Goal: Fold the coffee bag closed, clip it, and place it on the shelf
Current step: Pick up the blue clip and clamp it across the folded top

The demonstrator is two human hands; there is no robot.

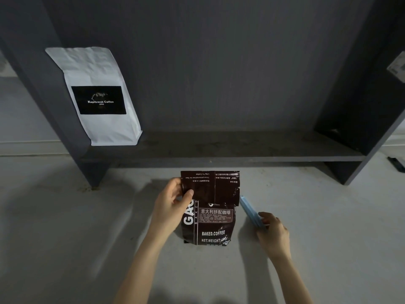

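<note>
A dark brown coffee bag with white lettering stands on the pale floor in front of the shelf. Its top flap is folded forward over the front. My left hand pinches the flap's left edge, thumb on the front. To the bag's right, my right hand grips the near end of a long light-blue clip, whose far end points at the flap's right edge. The dark grey shelf board runs across just behind the bag.
A white coffee bag with a black label leans against the shelf's left upright. The right upright closes the compartment. A small dark object lies on the floor at far right.
</note>
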